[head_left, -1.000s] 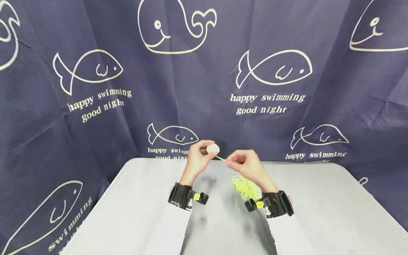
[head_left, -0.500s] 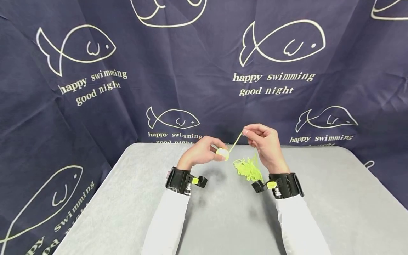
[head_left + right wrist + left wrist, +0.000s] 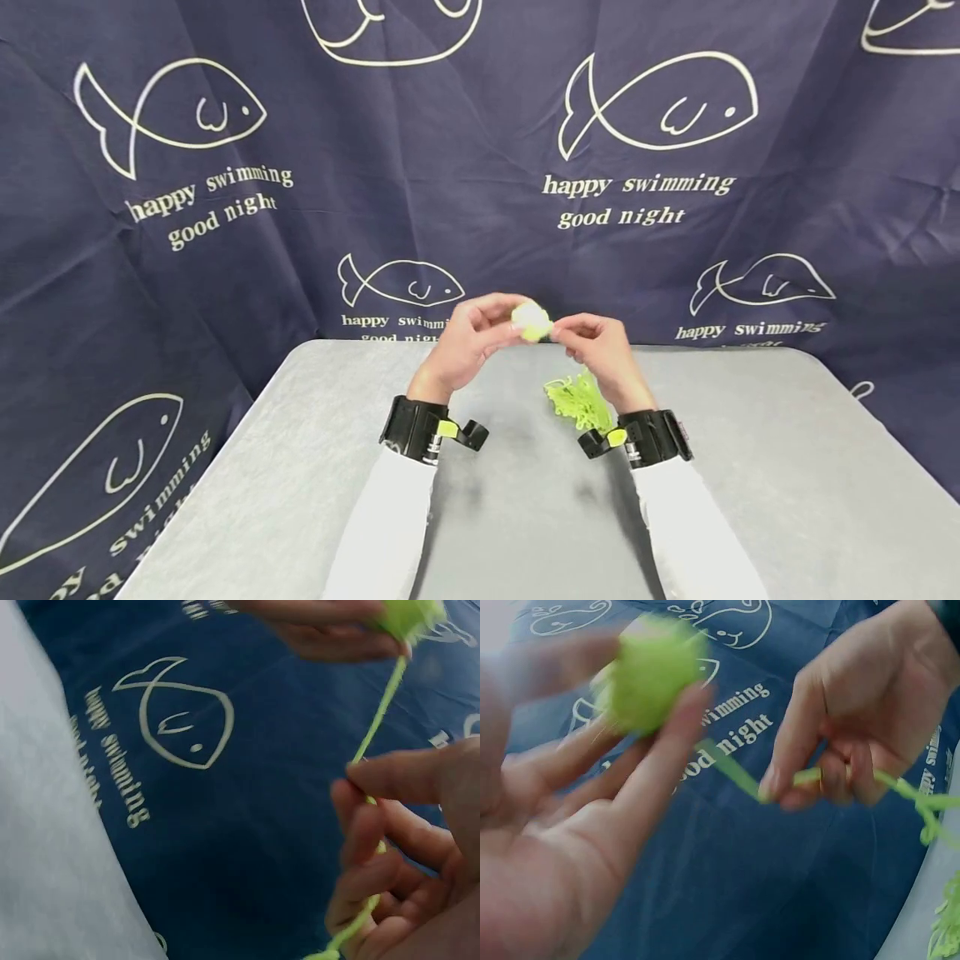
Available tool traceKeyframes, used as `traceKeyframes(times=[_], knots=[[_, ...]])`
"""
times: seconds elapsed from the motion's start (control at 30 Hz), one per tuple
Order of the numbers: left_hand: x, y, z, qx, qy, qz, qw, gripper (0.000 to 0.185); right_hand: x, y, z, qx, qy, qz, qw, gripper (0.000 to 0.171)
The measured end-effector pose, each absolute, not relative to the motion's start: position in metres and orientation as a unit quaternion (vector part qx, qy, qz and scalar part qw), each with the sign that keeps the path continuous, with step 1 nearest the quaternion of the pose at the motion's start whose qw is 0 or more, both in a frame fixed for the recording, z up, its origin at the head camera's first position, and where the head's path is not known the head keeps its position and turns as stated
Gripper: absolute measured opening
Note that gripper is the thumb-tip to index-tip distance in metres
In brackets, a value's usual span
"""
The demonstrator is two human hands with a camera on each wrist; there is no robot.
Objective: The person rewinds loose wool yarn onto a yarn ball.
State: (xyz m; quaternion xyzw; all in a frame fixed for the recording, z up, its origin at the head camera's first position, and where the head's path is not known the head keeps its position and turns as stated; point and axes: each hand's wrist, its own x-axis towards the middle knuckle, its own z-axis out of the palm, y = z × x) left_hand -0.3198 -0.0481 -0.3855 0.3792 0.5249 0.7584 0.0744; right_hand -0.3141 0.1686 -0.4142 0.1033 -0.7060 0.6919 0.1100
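Holding: left hand (image 3: 468, 342) grips small yarn ball (image 3: 531, 320) above table (image 3: 750, 467).
Pinching: right hand (image 3: 603, 354) pinches yarn strand (image 3: 379, 712) beside ball.
Loose yarn (image 3: 577, 402): piled on table, under right hand.
Behind: fish-print curtain (image 3: 225, 208).

My right hand (image 3: 405, 847) pinches a yellow-green yarn strand (image 3: 381, 712) between thumb and forefinger; the strand runs taut up to a small yarn ball (image 3: 409, 615), held, I think, by my left hand (image 3: 322, 626); behind hangs the navy fish-print cloth (image 3: 225, 825); the grey table (image 3: 52, 847) lies left.
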Motion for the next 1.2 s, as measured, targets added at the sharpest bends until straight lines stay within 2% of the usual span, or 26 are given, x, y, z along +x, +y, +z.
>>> traceKeyframes(times=[0.1,0.27,0.43,0.53,0.73,0.87,1.0,1.2], knots=[[-0.319,-0.045,-0.387,0.31,0.495,0.812,0.02,0.038,-0.309,0.159,-0.416,0.135,-0.765,0.622,0.1,0.015],[-0.322,-0.043,-0.393,0.225,0.521,0.822,-0.053,0.04,-0.299,0.146,-0.413,0.188,-0.818,0.53,0.123,0.005],[-0.326,-0.045,-0.397,0.191,0.631,0.742,-0.126,0.035,-0.295,0.143,-0.4,0.235,-0.821,0.501,0.139,0.006],[-0.328,-0.045,-0.394,0.2,0.683,0.688,-0.14,0.034,-0.293,0.144,-0.389,0.244,-0.799,0.529,0.147,0.007],[-0.327,-0.045,-0.385,0.222,0.77,0.589,-0.105,0.033,-0.292,0.154,-0.377,0.243,-0.712,0.636,0.173,0.01],[-0.326,-0.047,-0.386,0.229,0.812,0.535,-0.033,0.033,-0.295,0.158,-0.377,0.224,-0.631,0.721,0.178,0.006],[-0.323,-0.048,-0.387,0.259,0.81,0.524,0.049,0.033,-0.298,0.161,-0.379,0.196,-0.575,0.774,0.179,0.014],[-0.322,-0.046,-0.391,0.312,0.787,0.524,0.098,0.032,-0.3,0.165,-0.385,0.171,-0.549,0.799,0.173,0.014]])
